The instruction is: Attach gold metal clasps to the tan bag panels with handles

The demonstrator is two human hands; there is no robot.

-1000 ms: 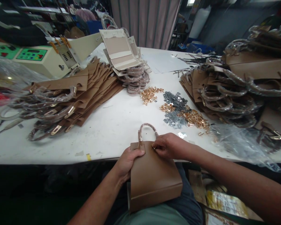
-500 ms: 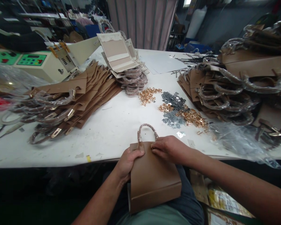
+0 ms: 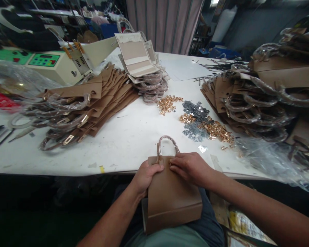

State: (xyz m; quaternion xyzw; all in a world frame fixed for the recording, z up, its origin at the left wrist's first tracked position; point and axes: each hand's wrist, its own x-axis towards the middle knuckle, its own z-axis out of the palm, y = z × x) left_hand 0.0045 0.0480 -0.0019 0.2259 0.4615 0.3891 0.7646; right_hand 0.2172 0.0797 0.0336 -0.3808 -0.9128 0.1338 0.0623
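A brown handbag panel with a boxy base (image 3: 175, 199) rests on my lap against the table's front edge, its plastic-wrapped handle (image 3: 167, 138) pointing away from me. My left hand (image 3: 146, 176) grips the panel's left upper edge, thumb flat on the front beside the handle's base. At the right base of the handle, my right hand (image 3: 189, 167) pinches a small gold-coloured metal piece (image 3: 170, 163) against the leather. Its exact shape is mostly covered by the fingers.
Gold fittings (image 3: 218, 132) and grey metal plates (image 3: 195, 111) lie in heaps on the white table (image 3: 113, 137). Stacked brown bag pieces (image 3: 108, 85) lie left, more bag pieces (image 3: 213, 99) right. A machine with a green panel (image 3: 45, 60) stands back left; clear plastic (image 3: 270, 157) lies at right.
The whole view has shifted slightly, so things appear further right. Both hands keep their places on the bag; the right fingers have moved only a little at the gold piece.
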